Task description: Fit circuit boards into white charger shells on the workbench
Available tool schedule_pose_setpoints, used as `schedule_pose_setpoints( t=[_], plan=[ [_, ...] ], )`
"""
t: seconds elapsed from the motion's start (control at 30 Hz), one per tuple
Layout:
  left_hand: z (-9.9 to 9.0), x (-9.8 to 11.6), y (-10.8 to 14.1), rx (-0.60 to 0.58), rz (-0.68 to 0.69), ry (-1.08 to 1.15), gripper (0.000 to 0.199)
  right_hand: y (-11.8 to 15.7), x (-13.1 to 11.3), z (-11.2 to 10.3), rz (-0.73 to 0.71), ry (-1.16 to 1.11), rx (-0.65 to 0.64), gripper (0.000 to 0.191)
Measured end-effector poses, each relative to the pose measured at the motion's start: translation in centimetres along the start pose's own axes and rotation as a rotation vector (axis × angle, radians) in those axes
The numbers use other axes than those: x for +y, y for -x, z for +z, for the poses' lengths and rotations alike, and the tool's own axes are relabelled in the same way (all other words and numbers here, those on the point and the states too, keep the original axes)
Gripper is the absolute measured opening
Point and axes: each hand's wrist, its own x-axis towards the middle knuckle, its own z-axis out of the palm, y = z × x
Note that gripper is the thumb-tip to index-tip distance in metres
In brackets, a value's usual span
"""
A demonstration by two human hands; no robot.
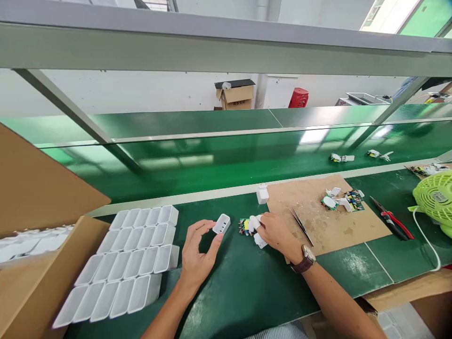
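Note:
Between thumb and fingertips, my left hand (198, 256) is closed on a white charger housing (221, 224) with small dark port slots in its face. My right hand (280, 235) is closed on a small charger circuit board (244, 227) with white plastic pieces attached; its fingers partly hide the assembly. Just behind the right hand, a white charger (262, 194) stands at the bench's back edge. Tweezers (302, 228) lie on the brown cardboard sheet (339, 183) beside my right wrist.
Rows of open white housings (130, 261) stand left, beside a cardboard box (84, 249) of white parts. More circuit boards (354, 200) lie on the cardboard, near red-and-black pliers (391, 219). A green fan (434, 197) stands far right. An overhead rail (226, 47) crosses above.

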Motion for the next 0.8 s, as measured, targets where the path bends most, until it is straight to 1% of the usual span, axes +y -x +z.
schedule_pose_setpoints(
  t=[0.07,0.13,0.17,0.2,0.23,0.27,0.3,0.37,0.43,0.5,0.57,0.6,0.67,0.73,0.8],
  plan=[
    [0.1,-0.1,-0.1,-0.011,-0.02,-0.035,0.026,0.0,0.4,-0.3,0.0,0.012,0.062,0.024],
    [0.3,-0.1,-0.1,-0.034,-0.05,-0.071,0.031,0.3,0.5,-0.8,-0.021,0.013,0.122,0.013],
    [0.4,-0.2,-0.1,-0.054,-0.071,-0.084,0.034,0.6,0.5,-1.0,-0.04,0.008,0.137,0.018],
    [0.5,-0.3,0.0,-0.081,-0.093,-0.093,0.039,0.8,0.5,-1.1,-0.064,0.003,0.133,0.03],
    [0.5,-0.4,0.0,-0.117,-0.117,-0.097,0.045,1.0,0.5,-1.0,-0.091,0.005,0.112,0.042],
    [0.6,-0.5,0.0,-0.158,-0.141,-0.098,0.051,1.2,0.4,-0.9,-0.116,0.012,0.078,0.049],
    [0.7,-0.6,0.0,-0.202,-0.165,-0.092,0.056,1.3,0.4,-0.7,-0.137,0.023,0.037,0.05],
    [0.9,-0.8,0.1,-0.279,-0.206,-0.061,0.064,1.4,0.4,-0.3,-0.154,0.045,-0.035,0.042],
    [1.1,-0.9,0.2,-0.337,-0.242,-0.024,0.069,1.3,0.5,-0.2,-0.158,0.04,-0.061,0.038],
    [1.3,-1.0,0.3,-0.38,-0.277,-0.012,0.074,1.2,0.6,-0.3,-0.173,-0.011,-0.036,0.046],
    [1.4,-1.0,0.2,-0.406,-0.302,-0.031,0.074,1.1,0.6,-0.5,-0.185,-0.1,0.006,0.06],
    [1.3,-1.1,0.2,-0.41,-0.294,-0.041,0.073,1.1,0.6,-0.6,-0.186,-0.146,0.028,0.066],
    [1.1,-1.4,0.1,-0.426,-0.217,-0.035,0.074,1.1,0.4,-0.8,-0.186,-0.218,0.063,0.072],
    [1.0,-1.7,0.0,-0.473,-0.114,0.014,0.076,1.1,0.2,-0.8,-0.186,-0.255,0.095,0.071],
    [1.0,-2.1,0.0,-0.5,-0.075,0.07,0.077,1.2,0.1,-0.7,-0.188,-0.272,0.129,0.068]
  ],
)
